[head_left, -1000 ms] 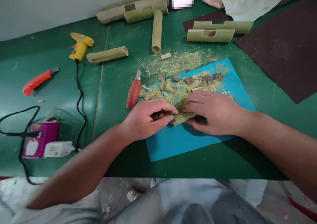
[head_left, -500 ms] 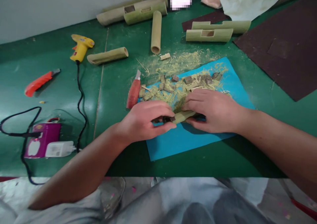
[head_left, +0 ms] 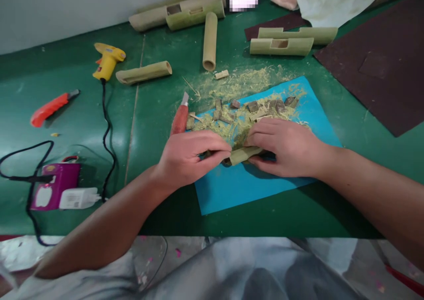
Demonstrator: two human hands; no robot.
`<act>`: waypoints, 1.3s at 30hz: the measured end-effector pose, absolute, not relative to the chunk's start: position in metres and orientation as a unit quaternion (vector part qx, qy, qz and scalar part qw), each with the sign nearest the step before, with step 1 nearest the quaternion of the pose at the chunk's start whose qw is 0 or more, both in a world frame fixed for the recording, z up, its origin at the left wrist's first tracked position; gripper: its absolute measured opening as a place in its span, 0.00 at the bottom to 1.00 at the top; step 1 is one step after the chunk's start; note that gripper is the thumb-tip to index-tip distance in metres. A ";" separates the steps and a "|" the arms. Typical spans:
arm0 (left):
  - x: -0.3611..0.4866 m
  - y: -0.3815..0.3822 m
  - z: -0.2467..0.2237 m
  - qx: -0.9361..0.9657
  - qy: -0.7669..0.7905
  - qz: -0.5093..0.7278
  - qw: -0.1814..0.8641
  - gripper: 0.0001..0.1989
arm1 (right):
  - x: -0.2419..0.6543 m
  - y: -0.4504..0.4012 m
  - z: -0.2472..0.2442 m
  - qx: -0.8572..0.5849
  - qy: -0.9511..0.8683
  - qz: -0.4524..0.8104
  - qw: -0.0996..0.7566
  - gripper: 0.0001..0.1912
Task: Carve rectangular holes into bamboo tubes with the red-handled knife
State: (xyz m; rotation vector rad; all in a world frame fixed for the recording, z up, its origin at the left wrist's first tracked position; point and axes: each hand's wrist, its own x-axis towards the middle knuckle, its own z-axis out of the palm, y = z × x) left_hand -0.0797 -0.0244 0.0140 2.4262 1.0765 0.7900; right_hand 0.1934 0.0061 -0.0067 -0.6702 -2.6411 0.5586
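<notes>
A short green bamboo piece [head_left: 244,154] lies over the blue sheet [head_left: 228,194]. My right hand [head_left: 285,147] is wrapped round its right part, with the thumb below and the fingers above. At its left end is my left hand [head_left: 195,158], thumb and fingers pinched together; what sits between the fingertips is too hidden to tell. A dark spot shows at the bamboo's left end, just under the fingertips. Shavings and small brown chips [head_left: 253,106] cover the sheet beyond my hands. The red-handled knife [head_left: 179,119] rests behind my left hand.
On the green table [head_left: 165,101] lie a yellow glue gun [head_left: 107,63], an orange cutter [head_left: 51,108] and a purple box [head_left: 58,187] with cables at the left. Cut bamboo tubes [head_left: 209,41] stretch along the back. A dark brown sheet [head_left: 380,61] covers the right.
My left hand has shifted slightly left, and its thumb and fingertips have closed together at the bamboo's left end. My right hand has stayed in place on the bamboo.
</notes>
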 end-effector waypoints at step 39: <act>-0.081 -0.014 0.016 0.823 0.379 0.263 0.332 0.03 | 0.188 0.005 -0.005 -0.273 -0.932 0.184 0.153 0.09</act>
